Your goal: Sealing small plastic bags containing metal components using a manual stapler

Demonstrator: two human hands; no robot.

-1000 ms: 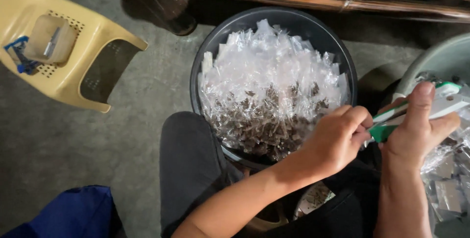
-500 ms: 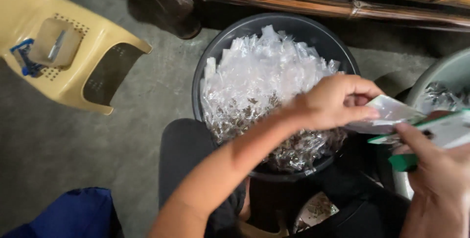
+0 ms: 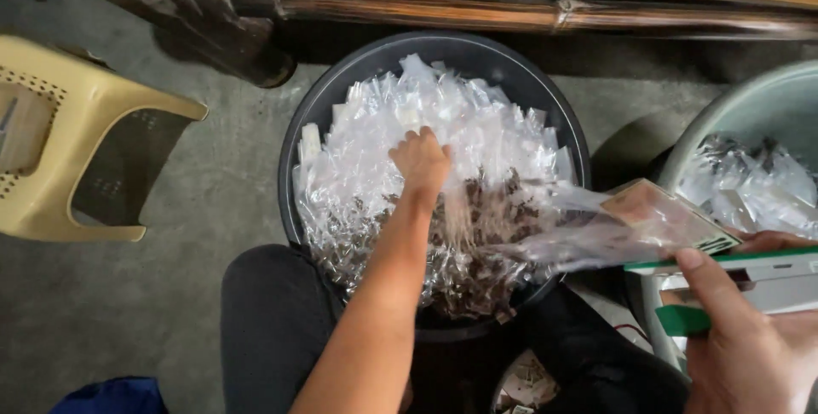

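The left hand (image 3: pixel 420 161) is stretched out over the black tub (image 3: pixel 294 146) and laid on the heap of small clear packets (image 3: pixel 477 133), fingers curled down into them; whether one is actually gripped can't be told. A green-and-white stapler (image 3: pixel 750 282) is clamped in the right hand (image 3: pixel 750 346) at the lower right, with a clear packet (image 3: pixel 613 227) blurred just above it. A second grey tub (image 3: pixel 750 103) of packets is seen at right, a yellow plastic stool (image 3: pixel 94 116) at left.
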